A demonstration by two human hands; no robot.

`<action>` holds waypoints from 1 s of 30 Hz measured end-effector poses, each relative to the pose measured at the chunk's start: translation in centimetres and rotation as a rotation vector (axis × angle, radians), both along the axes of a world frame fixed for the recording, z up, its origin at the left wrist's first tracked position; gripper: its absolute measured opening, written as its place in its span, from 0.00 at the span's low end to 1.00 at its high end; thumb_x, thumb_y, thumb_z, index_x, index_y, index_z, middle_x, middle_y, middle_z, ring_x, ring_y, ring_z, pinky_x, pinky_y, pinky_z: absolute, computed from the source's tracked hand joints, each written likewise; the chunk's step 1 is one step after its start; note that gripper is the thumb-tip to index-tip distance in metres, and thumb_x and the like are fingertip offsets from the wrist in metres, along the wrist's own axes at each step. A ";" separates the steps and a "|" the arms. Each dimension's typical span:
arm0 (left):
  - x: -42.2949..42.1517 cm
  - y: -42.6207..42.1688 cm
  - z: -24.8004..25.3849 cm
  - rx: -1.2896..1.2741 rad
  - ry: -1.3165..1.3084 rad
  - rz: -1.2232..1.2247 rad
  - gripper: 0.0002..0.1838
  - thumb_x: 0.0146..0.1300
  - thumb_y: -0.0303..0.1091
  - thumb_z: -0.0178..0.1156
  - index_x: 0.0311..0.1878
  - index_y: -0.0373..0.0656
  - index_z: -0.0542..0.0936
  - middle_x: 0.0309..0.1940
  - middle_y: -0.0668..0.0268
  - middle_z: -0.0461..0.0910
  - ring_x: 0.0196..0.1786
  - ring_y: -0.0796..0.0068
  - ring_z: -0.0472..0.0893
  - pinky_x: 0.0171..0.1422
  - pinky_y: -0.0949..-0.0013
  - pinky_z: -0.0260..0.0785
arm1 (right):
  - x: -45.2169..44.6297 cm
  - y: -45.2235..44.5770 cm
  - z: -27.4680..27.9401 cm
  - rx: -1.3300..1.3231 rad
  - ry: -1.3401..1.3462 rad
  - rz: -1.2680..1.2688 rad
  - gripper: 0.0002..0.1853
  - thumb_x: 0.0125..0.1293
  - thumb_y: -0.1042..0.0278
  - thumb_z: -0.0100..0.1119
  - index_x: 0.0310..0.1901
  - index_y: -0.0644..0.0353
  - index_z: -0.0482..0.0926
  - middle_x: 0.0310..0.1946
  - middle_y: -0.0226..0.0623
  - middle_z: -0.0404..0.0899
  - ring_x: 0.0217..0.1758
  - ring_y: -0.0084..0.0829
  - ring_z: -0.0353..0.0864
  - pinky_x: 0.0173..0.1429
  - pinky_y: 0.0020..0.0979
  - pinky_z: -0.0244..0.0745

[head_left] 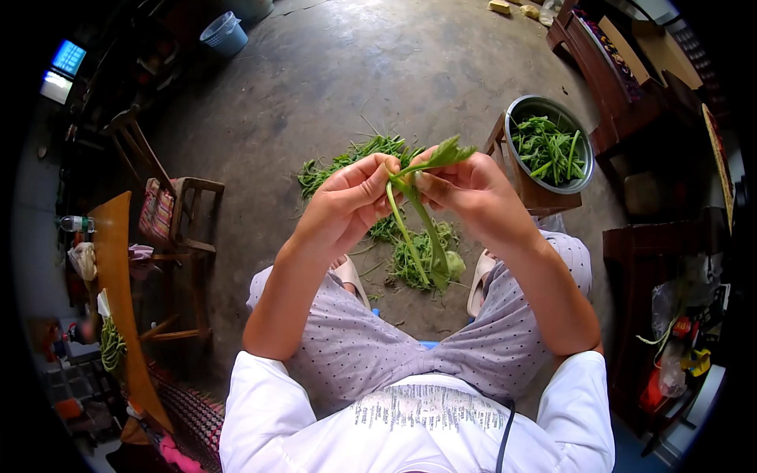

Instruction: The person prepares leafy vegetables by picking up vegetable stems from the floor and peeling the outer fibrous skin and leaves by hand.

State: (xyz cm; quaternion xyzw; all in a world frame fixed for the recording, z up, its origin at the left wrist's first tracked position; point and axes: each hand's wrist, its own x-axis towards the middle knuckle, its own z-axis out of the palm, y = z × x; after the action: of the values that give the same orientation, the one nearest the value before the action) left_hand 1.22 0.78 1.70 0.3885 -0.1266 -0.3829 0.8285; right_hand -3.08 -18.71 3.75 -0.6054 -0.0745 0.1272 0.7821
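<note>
The bare left hand (351, 195) and right hand (477, 191) pinch a long green leafy stem (428, 229) at the frame's centre; which strand each fingertip grips is hard to tell. Beneath, green clippings (353, 160) litter the grey floor (315, 87). Upper right, a round metal basin (564, 190) of green stalks (550, 146) sits on a brown wooden stool (544, 204).

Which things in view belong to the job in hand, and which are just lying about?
Job, apparently:
- leafy stem, pinched by left hand and right hand
- greens on floor
- basin of greens, on wooden stool

Probably just around:
- blue bin
- chair
- bottle
</note>
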 end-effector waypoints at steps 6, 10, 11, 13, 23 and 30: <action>-0.5 -0.8 0.3 -0.051 0.010 0.097 0.12 0.71 0.35 0.49 0.50 0.37 0.69 0.40 0.67 0.74 0.42 0.82 0.74 0.46 0.78 0.67 | 0.0 0.3 -0.6 0.121 0.152 -0.017 0.12 0.66 0.65 0.58 0.47 0.62 0.76 0.41 0.30 0.79 0.40 0.18 0.74 0.44 0.22 0.68; 0.2 -0.2 -0.6 -0.095 -0.069 0.064 0.10 0.72 0.36 0.47 0.49 0.41 0.70 0.43 0.66 0.75 0.46 0.79 0.74 0.54 0.73 0.68 | -0.2 0.4 -0.5 0.199 0.210 -0.055 0.11 0.65 0.65 0.59 0.44 0.61 0.77 0.38 0.26 0.79 0.40 0.16 0.73 0.43 0.21 0.65; 0.2 -0.1 -0.7 -0.121 -0.023 0.079 0.10 0.71 0.34 0.49 0.50 0.39 0.69 0.43 0.64 0.74 0.46 0.79 0.74 0.51 0.75 0.68 | 0.0 0.2 -0.7 0.198 0.208 -0.053 0.11 0.65 0.65 0.59 0.44 0.61 0.77 0.38 0.26 0.79 0.40 0.16 0.73 0.43 0.21 0.65; 0.5 0.3 -0.8 -0.149 0.020 0.098 0.11 0.70 0.33 0.50 0.50 0.37 0.69 0.44 0.63 0.73 0.45 0.80 0.73 0.47 0.76 0.68 | 0.4 -0.7 -1.6 0.426 0.212 0.061 0.10 0.64 0.66 0.59 0.45 0.60 0.76 0.39 0.27 0.78 0.42 0.17 0.73 0.45 0.22 0.65; 2.4 2.9 -1.3 -0.326 0.147 0.274 0.09 0.69 0.27 0.48 0.49 0.33 0.66 0.42 0.59 0.69 0.42 0.76 0.71 0.44 0.75 0.69 | 0.1 -3.9 -0.2 0.823 0.133 0.043 0.10 0.64 0.77 0.52 0.47 0.62 0.70 0.38 0.35 0.73 0.39 0.28 0.75 0.43 0.27 0.71; 3.7 5.8 -2.5 -0.333 0.051 0.422 0.10 0.71 0.30 0.45 0.49 0.33 0.67 0.44 0.56 0.71 0.46 0.74 0.73 0.47 0.75 0.69 | -1.7 -9.1 3.4 0.823 -0.144 0.094 0.07 0.66 0.76 0.48 0.42 0.63 0.62 0.31 0.35 0.63 0.25 0.21 0.63 0.27 0.21 0.62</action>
State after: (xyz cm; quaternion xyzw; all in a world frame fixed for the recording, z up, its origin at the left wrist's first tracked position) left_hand 4.89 6.62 -0.81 0.2550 -0.0829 -0.1852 0.9454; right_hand -4.82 -27.84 7.13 -0.2458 -0.2010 0.0800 0.9449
